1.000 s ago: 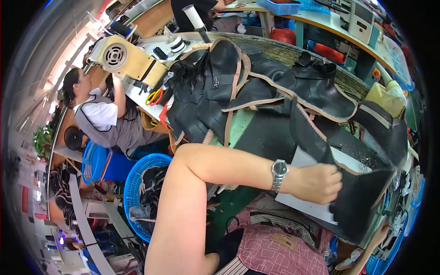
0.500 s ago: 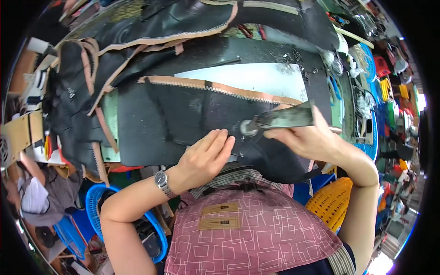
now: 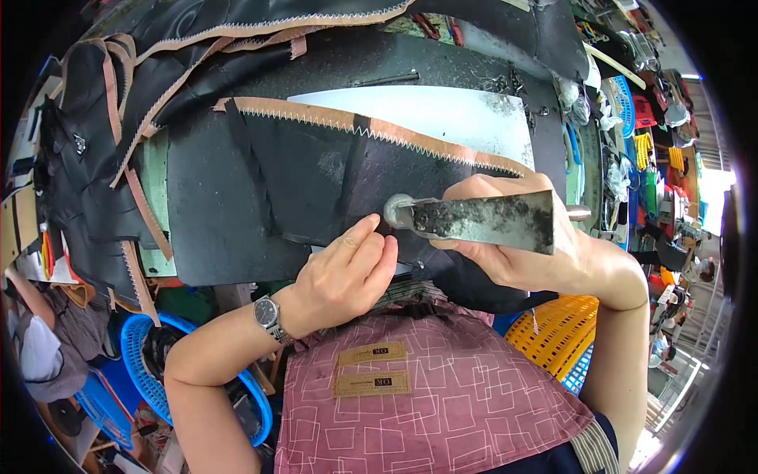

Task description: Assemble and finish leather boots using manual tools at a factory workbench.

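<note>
A hammer with a rounded face and a broad flat peen is gripped in my right hand, its head over the leather. My left hand, with a wristwatch on the wrist, has its fingers drawn together at the near edge of a black leather piece, close beside the hammer's face; its thumb is hidden. Along the far edge of that piece runs a tan strip joined by zigzag stitching. Partly under it lies a white sheet on the dark work board.
More black leather with tan zigzag-stitched edges is heaped left and far. Small dark metal bits and a thin rod lie on the board. Below the table are a blue basket and a yellow basket. Another person sits at far left.
The hammer has shifted left, toward my left fingers, and its head is less blurred. My left hand stays at the leather's near edge. The whole view has shifted slightly.
</note>
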A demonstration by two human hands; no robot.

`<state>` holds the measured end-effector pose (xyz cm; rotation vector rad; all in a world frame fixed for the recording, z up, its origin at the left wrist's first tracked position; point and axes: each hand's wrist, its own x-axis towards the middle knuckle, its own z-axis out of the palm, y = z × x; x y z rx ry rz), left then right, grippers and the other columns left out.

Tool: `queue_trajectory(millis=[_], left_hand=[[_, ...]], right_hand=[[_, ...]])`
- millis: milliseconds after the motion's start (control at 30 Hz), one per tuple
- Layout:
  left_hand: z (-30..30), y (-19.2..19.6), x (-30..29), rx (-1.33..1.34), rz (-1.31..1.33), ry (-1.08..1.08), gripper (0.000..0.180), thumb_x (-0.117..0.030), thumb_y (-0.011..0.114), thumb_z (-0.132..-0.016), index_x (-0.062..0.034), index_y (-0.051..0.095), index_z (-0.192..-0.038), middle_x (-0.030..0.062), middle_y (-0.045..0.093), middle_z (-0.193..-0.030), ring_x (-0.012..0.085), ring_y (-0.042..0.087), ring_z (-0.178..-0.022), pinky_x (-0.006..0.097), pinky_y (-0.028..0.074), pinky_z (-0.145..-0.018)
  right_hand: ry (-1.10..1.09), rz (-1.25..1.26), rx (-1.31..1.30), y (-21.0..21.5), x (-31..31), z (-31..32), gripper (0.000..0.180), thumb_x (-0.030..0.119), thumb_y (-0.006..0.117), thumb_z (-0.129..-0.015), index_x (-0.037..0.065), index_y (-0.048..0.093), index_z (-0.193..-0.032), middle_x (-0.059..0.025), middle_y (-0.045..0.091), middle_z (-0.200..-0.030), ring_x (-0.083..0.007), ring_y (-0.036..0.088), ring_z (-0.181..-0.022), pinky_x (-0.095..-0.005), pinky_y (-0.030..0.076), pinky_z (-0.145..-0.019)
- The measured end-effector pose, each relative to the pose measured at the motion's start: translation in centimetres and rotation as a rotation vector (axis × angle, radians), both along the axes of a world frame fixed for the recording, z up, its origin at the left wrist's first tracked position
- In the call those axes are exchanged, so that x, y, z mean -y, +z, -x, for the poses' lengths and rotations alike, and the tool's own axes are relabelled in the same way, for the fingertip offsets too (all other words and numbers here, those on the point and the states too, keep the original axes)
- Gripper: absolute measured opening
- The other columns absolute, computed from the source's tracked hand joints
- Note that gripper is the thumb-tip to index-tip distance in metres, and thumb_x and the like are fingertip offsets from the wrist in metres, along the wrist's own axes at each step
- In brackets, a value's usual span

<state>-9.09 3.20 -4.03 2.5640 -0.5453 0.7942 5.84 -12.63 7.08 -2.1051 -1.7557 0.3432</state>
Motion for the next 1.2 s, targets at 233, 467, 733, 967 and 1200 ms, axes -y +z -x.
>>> queue_trajectory(millis=[233,467,733,967,1200], left_hand=[[-0.1,-0.3,-0.3,0.048,0.03,-0.024,0.012,-0.003,0.063,-0.07,0.0032,0.065,-0.08,0.0113,0.059,-0.079,0.0274,0.064,-0.088,0.031,0.056,-0.073],[0.1,-0.5,0.1,0.1,0.037,-0.005,0.014,-0.005,0.063,-0.069,0.0034,0.065,-0.08,0.0114,0.06,-0.078,0.0266,0.063,-0.083,0.032,0.055,-0.073],[0.4,-0.6,0.1,0.099,0.021,0.001,0.014,-0.004,0.064,-0.068,0.0041,0.065,-0.079,0.0116,0.059,-0.076,0.0258,0.063,-0.081,0.031,0.055,-0.072],[-0.3,-0.2,0.2,0.109,-0.04,0.011,0.017,-0.006,0.063,-0.067,0.003,0.064,-0.082,0.0109,0.059,-0.078,0.0238,0.062,-0.083,0.03,0.054,-0.074],[-3.5,6.0,-0.5,-0.21,0.035,-0.025,0.019,-0.005,0.059,-0.071,-0.0053,0.065,-0.089,0.0088,0.065,-0.082,0.0233,0.063,-0.074,0.033,0.05,-0.058]], right_hand=[[0.092,0.148,0.054,0.4,-0.8,0.5,0.031,0.011,0.061,-0.071,0.003,0.048,-0.098,-0.0082,0.053,-0.07,-0.0252,0.061,-0.061,-0.0364,0.047,-0.049],[0.051,0.146,0.085,-0.4,-0.4,1.0,0.033,0.016,0.062,-0.071,0.004,0.046,-0.097,-0.0079,0.052,-0.071,-0.026,0.061,-0.061,-0.0354,0.047,-0.048],[0.03,0.104,0.149,-0.7,0.1,2.0,0.033,0.016,0.063,-0.069,0.004,0.044,-0.092,-0.0069,0.049,-0.067,-0.024,0.059,-0.057,-0.0349,0.047,-0.047],[-0.16,0.095,-0.179,-1.5,2.8,1.6,0.028,0.013,0.066,-0.075,0.009,0.06,-0.103,-0.0137,0.064,-0.094,-0.0225,0.065,-0.072,-0.034,0.05,-0.054],[-0.999,-0.328,0.248,-1.9,12.4,-5.5,0.029,0.025,0.061,-0.089,-0.003,0.066,-0.093,-0.011,0.064,-0.068,-0.0204,0.056,-0.058,-0.0336,0.043,-0.057]])
